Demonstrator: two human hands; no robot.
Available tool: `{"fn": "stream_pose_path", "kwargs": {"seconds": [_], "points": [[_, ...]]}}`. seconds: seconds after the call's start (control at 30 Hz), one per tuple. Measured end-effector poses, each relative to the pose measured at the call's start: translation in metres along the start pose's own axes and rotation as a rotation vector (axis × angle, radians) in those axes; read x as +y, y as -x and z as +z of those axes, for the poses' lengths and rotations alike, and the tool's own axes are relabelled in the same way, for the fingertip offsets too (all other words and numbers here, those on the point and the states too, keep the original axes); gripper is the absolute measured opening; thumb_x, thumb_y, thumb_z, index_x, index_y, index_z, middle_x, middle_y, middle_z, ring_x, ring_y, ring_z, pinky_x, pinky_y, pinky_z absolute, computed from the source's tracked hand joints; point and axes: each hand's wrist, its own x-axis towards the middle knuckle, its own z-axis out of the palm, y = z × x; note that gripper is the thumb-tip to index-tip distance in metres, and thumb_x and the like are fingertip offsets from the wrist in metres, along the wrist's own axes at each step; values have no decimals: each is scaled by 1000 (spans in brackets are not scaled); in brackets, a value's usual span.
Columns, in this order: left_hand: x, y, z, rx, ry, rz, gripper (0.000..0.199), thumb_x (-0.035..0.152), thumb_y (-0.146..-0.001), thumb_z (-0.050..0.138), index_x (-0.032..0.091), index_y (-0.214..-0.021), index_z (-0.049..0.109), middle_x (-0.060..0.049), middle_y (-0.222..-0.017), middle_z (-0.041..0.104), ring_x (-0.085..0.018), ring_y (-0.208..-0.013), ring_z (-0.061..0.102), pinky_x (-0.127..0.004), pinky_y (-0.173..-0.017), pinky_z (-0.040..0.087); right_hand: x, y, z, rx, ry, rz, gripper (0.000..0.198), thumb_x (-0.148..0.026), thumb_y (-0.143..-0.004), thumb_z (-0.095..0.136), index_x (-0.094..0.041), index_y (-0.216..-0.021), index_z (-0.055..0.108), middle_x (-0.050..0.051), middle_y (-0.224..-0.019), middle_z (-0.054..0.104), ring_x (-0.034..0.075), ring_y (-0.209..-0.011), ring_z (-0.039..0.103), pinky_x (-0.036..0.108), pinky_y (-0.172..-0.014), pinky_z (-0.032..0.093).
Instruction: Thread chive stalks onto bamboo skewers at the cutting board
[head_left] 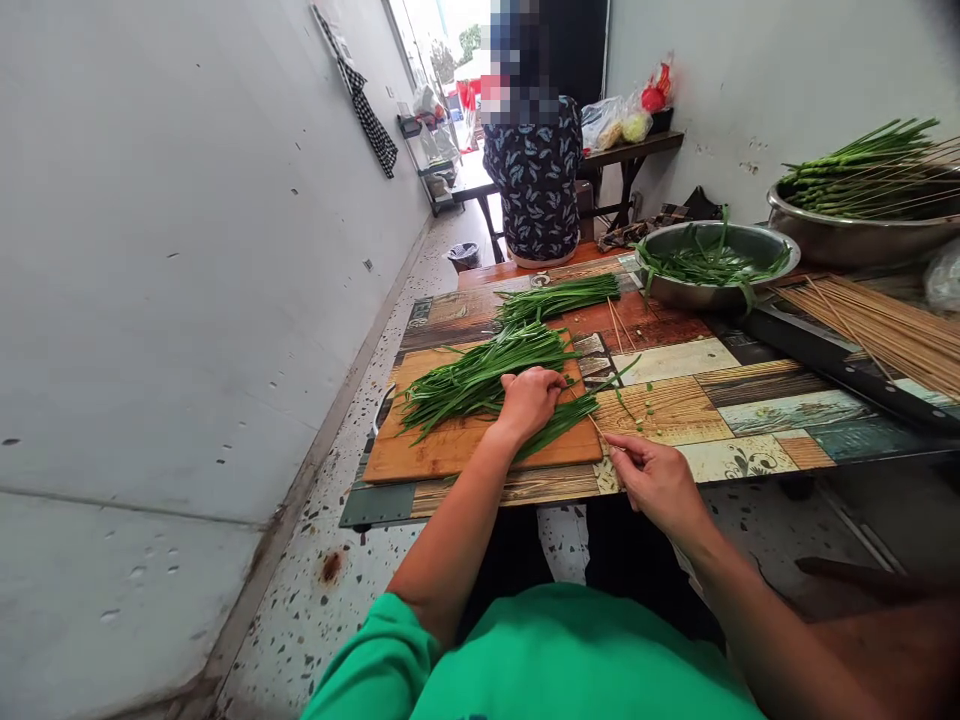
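A wooden cutting board [420, 462] lies near the table's left end, with a pile of garlic chives [487, 372] across it. My left hand [527, 402] is closed over the near side of the pile, its fingertips on a smaller bunch of chives [559, 428]; the fingers partly hide what they grip. Pinched in my right hand [654, 474], just off the board's right edge, is a thin bamboo skewer [598, 430]. The skewer points up and left to the small bunch. Whether its tip has gone through the chives, I cannot tell.
Behind the board lies another chive bundle [559, 297] beside a few loose skewers [616, 328]. To the right are a metal bowl of chives [716, 292], a large knife [825, 362], many skewers [885, 325] and a basin of skewered greens [847, 235]. A person [534, 190] sits beyond the table.
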Motion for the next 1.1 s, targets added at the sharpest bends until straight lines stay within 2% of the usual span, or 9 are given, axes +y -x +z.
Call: {"fn": "stream_pose_path", "kwargs": {"seconds": [0.13,0.2,0.33,0.4,0.47,0.57,0.73,0.87,1.1], "points": [[0,1,1,-8,15,8,24,18,-83,49,23,-90,70,-1,-98,70,-18,-96,60,-35,-87,32,1,-4,3,-3,13,-16,45,-37,-79,49,-8,-107,68,-1,-44,58,11,-29,45,22,-32,33],[1,3,-2,-41,17,34,24,17,-83,49,24,-90,71,-1,-98,70,-18,-96,60,-34,-88,33,0,-7,5,10,48,-49,43,-35,-79,49,-8,-105,69,2,-50,63,12,-34,50,23,-35,37],[1,5,-13,-72,-46,52,26,19,-85,48,25,-93,71,-2,-101,70,-19,-99,60,-35,-89,34,-3,-8,7,81,136,-155,34,-30,-77,50,-14,-95,73,8,-78,74,17,-61,66,25,-54,50],[1,2,-18,-33,-103,16,25,20,-85,49,24,-96,71,-3,-102,70,-20,-100,60,-35,-89,34,-2,-7,8,104,150,-193,31,-29,-77,50,-17,-92,74,7,-87,75,19,-73,69,27,-64,52],[2,-4,-19,-15,-159,8,24,22,-84,51,23,-96,71,-5,-101,69,-21,-99,59,-36,-90,34,1,-6,8,111,149,-203,31,-30,-78,50,-17,-93,74,7,-88,75,19,-74,69,27,-65,52],[3,-11,-16,-53,-213,29,20,25,-83,54,22,-91,72,-7,-97,69,-23,-98,59,-37,-90,33,6,-4,8,95,140,-190,35,-32,-80,49,-15,-97,73,8,-81,74,18,-63,66,26,-57,50],[6,-12,-11,-42,-272,41,19,23,-83,53,20,-86,71,-8,-94,68,-23,-98,58,-38,-90,33,7,-4,6,47,113,-147,41,-35,-81,47,-10,-103,71,4,-55,66,16,-44,58,25,-42,42],[7,-9,-12,-34,-253,58,19,23,-83,51,19,-84,70,-8,-95,67,-23,-97,57,-38,-88,34,3,-3,5,27,74,-127,41,-34,-81,47,-10,-104,70,1,-46,60,15,-39,55,25,-40,40],[5,-10,-7,-38,-155,32,18,23,-84,50,19,-82,67,-5,-93,69,-21,-94,59,-37,-86,36,5,-2,4,21,60,-132,40,-34,-82,47,-11,-105,70,0,-42,58,15,-38,54,24,-40,40]]}}
